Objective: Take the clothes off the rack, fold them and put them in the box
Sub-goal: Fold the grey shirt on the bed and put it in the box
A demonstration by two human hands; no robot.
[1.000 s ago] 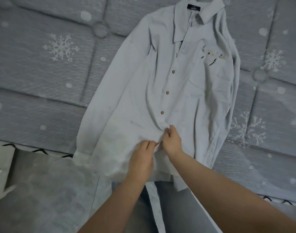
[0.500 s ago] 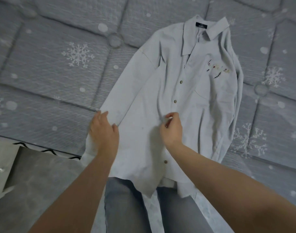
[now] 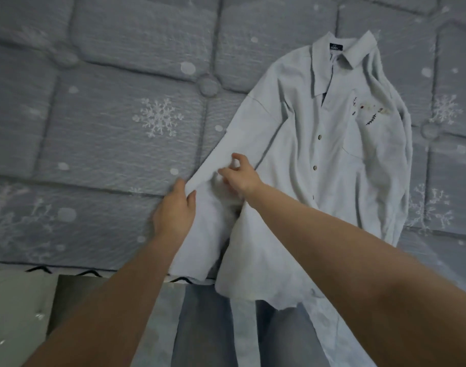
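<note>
A pale blue button-up shirt (image 3: 332, 160) lies front-up on the quilted bed, collar at the far end, small embroidery on its chest. Its hem hangs over the near bed edge. My left hand (image 3: 175, 210) grips the outer edge of the shirt's left sleeve, low on the sleeve. My right hand (image 3: 240, 176) reaches across and pinches the same sleeve's fabric a little higher up, with thumb and fingers curled. The sleeve is bunched between the two hands.
The grey quilted bedspread (image 3: 120, 115) with white snowflakes stretches wide to the left of the shirt. Its near edge runs along the bottom. Below it show my jeans (image 3: 205, 327) and a grey floor with a pale object (image 3: 12, 308) at the lower left.
My right hand left the button placket and moved left onto the sleeve. My left hand stayed at the sleeve's edge and closed round it. The view shifted left, so the shirt sits further right.
</note>
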